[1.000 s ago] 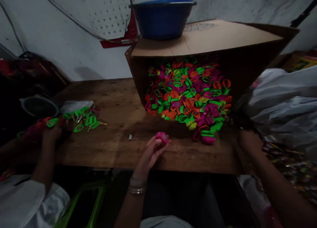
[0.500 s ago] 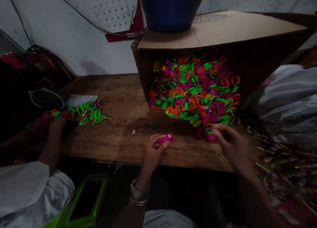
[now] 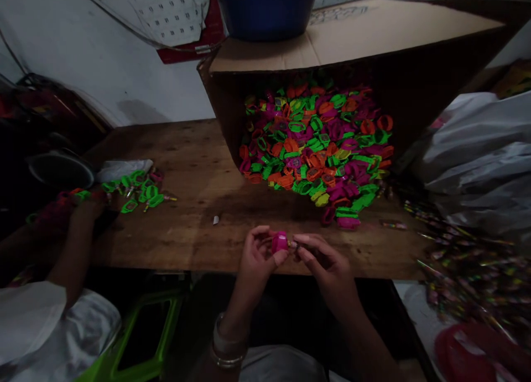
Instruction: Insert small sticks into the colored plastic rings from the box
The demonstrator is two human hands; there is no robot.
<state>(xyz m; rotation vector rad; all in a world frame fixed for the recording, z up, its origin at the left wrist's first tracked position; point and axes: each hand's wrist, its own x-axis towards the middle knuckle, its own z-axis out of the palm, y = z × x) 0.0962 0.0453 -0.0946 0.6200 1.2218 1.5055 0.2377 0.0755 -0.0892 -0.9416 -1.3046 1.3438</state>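
Evidently the step in hand is bringing two small pieces together above the wooden table [image 3: 186,232], near its front edge. The person's left hand [image 3: 254,263] has its fingers closed on a pink watch-like piece [image 3: 280,241], and the right hand [image 3: 332,264] pinches a slim wrapped piece [image 3: 293,244] (its far end is hidden by fingers). The slim piece points left at the pink one, its long axis seemingly crosswise; the pink piece's long axis cannot be told. The next move probably calls for steady fingertips and careful alignment.
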